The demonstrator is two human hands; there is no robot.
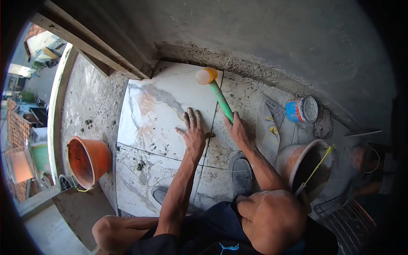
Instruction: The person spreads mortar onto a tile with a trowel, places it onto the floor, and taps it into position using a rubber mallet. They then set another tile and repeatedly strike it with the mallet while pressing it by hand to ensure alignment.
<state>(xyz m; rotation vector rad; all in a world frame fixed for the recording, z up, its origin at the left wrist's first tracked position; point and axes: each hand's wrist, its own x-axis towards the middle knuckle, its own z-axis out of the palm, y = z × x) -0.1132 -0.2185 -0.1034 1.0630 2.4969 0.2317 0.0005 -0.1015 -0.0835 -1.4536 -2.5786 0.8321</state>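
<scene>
My left hand (194, 134) lies flat with fingers spread on a large white marbled floor tile (170, 85), close to its right edge. Dirt and wet smears mark the tile's surface. In my right hand (240, 132) is a rubber mallet (221, 101), its green handle gripped near the lower end. The mallet's yellow and white head is up by the tile's upper right corner, overlapping it in this view. Dark joints run between this tile and the dirty neighbouring tiles (238, 95). A thin string crosses the lower tiles.
At left stands an orange bucket (98, 159) beside rough concrete; another bucket (293, 159) is by my right knee. A blue paint can (297, 109) and an opened paper bag (268, 127) lie right. A wooden frame (97, 38) and grey wall (272, 34) border the back. Another person (367, 170) appears far right.
</scene>
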